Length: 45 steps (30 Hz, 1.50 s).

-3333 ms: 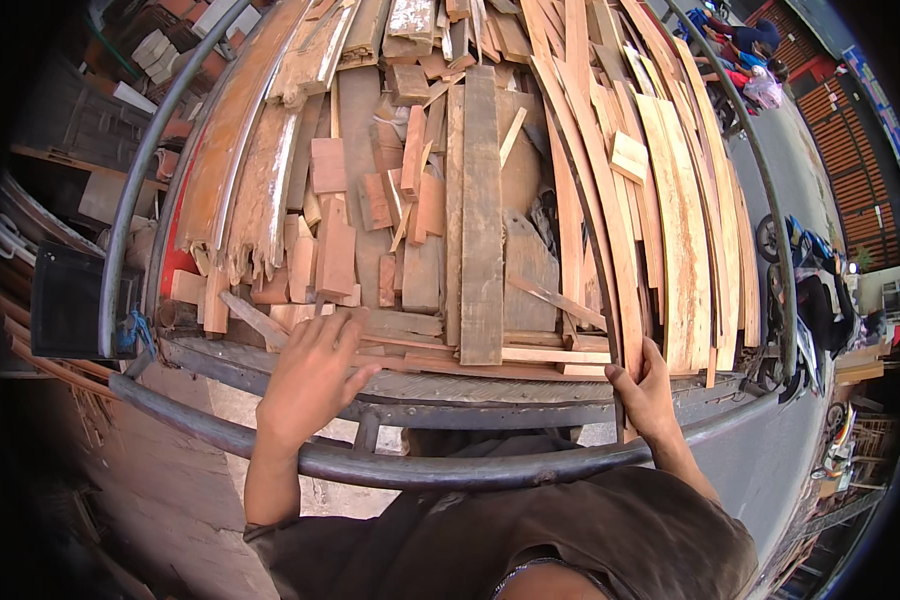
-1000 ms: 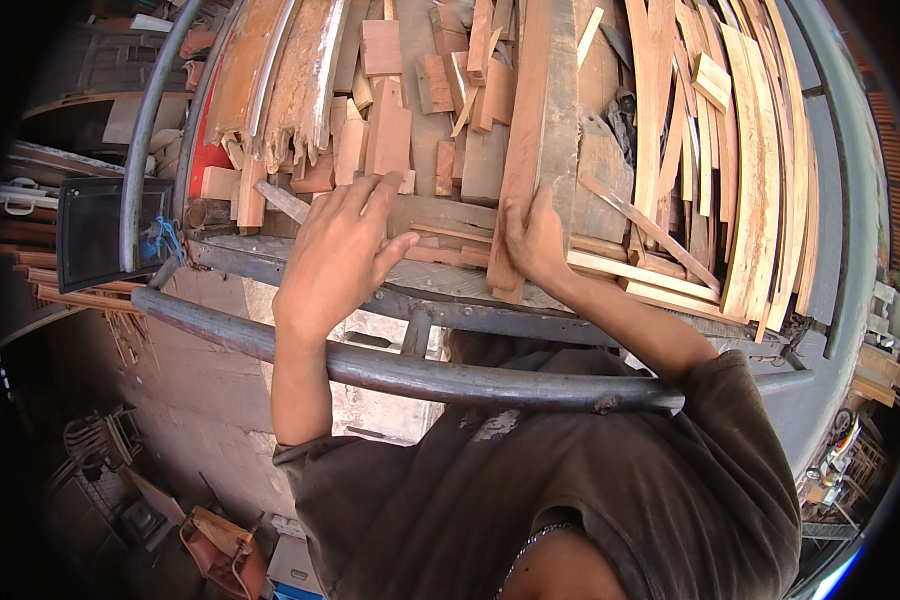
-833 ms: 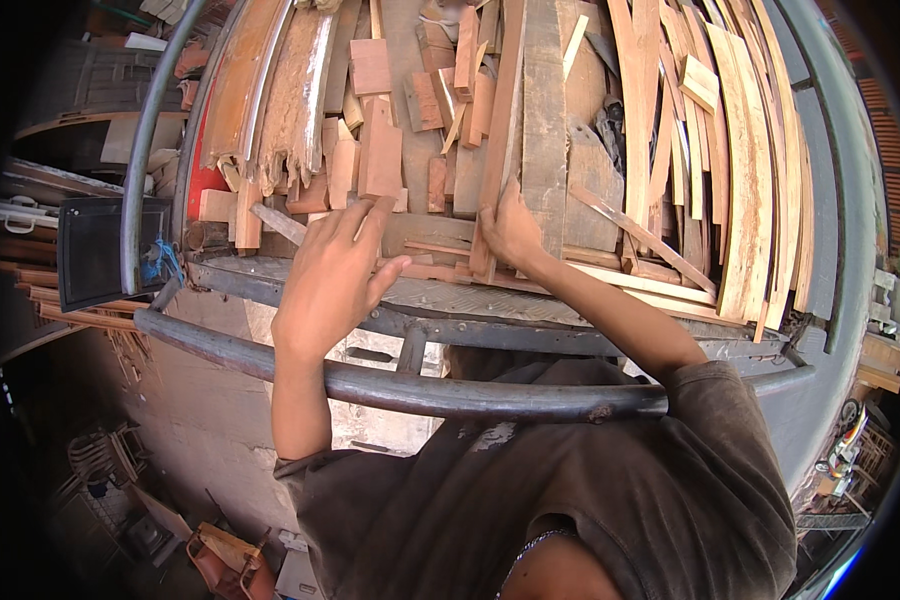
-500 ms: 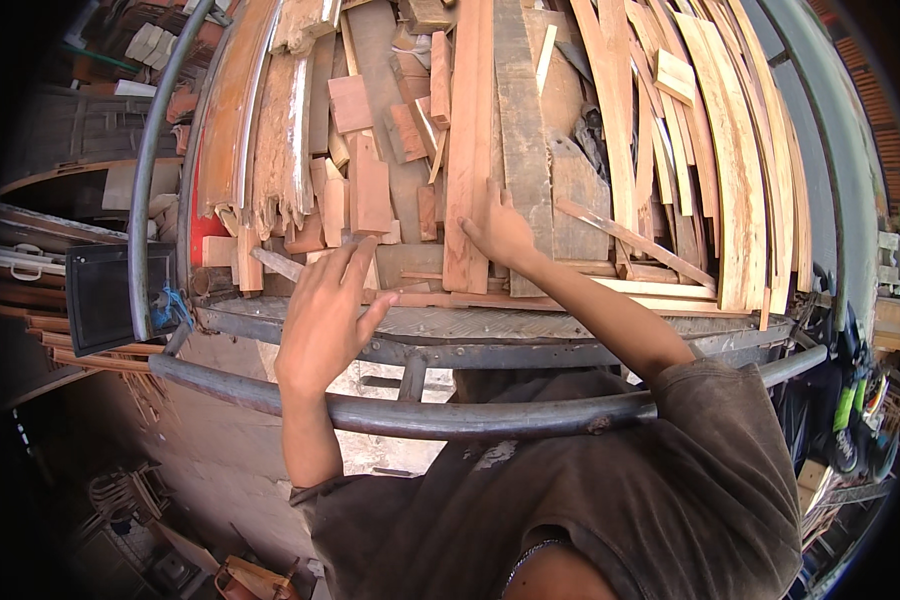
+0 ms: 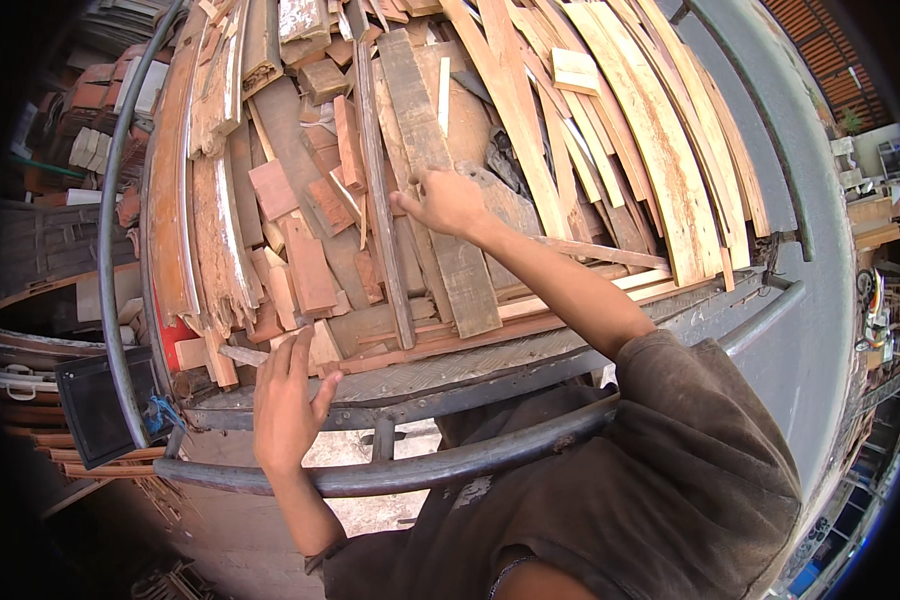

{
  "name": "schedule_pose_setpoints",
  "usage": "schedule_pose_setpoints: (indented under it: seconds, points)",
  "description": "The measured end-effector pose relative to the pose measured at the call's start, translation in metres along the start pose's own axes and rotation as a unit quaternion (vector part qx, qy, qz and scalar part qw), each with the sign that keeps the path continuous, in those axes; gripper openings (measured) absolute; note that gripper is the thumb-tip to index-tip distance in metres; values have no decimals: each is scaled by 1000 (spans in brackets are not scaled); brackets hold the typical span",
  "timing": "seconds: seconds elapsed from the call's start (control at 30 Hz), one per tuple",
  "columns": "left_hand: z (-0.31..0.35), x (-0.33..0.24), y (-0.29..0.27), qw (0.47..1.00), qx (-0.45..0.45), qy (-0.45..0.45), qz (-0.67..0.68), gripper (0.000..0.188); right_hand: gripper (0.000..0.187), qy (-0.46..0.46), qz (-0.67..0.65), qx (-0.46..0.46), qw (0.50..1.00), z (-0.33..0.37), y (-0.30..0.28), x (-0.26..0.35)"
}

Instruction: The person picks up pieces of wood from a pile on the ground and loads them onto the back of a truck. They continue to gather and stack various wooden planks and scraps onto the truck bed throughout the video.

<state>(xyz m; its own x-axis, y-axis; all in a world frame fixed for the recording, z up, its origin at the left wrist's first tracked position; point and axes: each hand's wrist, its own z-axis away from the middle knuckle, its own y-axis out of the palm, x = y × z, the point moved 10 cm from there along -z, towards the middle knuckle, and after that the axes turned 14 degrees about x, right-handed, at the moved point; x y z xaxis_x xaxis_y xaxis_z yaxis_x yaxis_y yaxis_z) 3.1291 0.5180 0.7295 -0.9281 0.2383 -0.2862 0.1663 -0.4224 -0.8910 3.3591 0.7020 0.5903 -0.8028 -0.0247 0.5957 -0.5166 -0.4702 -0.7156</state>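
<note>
My left hand (image 5: pixel 288 410) is open over the metal front edge of the bed, fingers stretched toward small wood offcuts. My right hand (image 5: pixel 445 203) is over a weathered grey plank (image 5: pixel 475 290), fingers curled in, thumb side toward the left. Whatever may be in those fingers is hidden. Just left of the fingertips, a long board (image 5: pixel 374 190) shows only a narrow dark edge. Reddish offcuts (image 5: pixel 310 272) lie loose between that board and my left hand.
Long pale boards (image 5: pixel 640 130) fill the right side, with thick splintered timbers (image 5: pixel 215 215) on the left. A metal rail (image 5: pixel 450 473) runs between my body and the bed. A black panel (image 5: pixel 105 400) hangs at the left corner.
The broad reddish board beside my right hand now stands on its narrow edge. My right hand's fingers have curled. The view has turned, and my left hand stays by the front edge.
</note>
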Motion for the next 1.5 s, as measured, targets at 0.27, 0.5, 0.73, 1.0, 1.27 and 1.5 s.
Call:
schedule_pose_setpoints:
  seconds: [0.27,0.5,0.73,1.0,1.27,1.5]
  points:
    - [-11,-10,3,998,43,24,-26,66,116,286,145,-285,903,-19,-129,-205]
    - [-14,-10,9,997,67,12,-24,66,92,284,106,-256,918,-19,-149,-224]
    - [-12,-4,3,999,38,-4,-4,64,108,323,111,-310,887,6,-158,-262]
    - [-10,-5,1,999,39,20,-11,64,90,352,103,-194,910,-12,-162,-287]
    - [-6,-4,-5,1000,21,19,-7,62,64,266,141,-140,943,-9,-192,-295]
    - [-6,-2,1,999,20,29,1,67,74,259,166,-171,936,0,-177,-263]
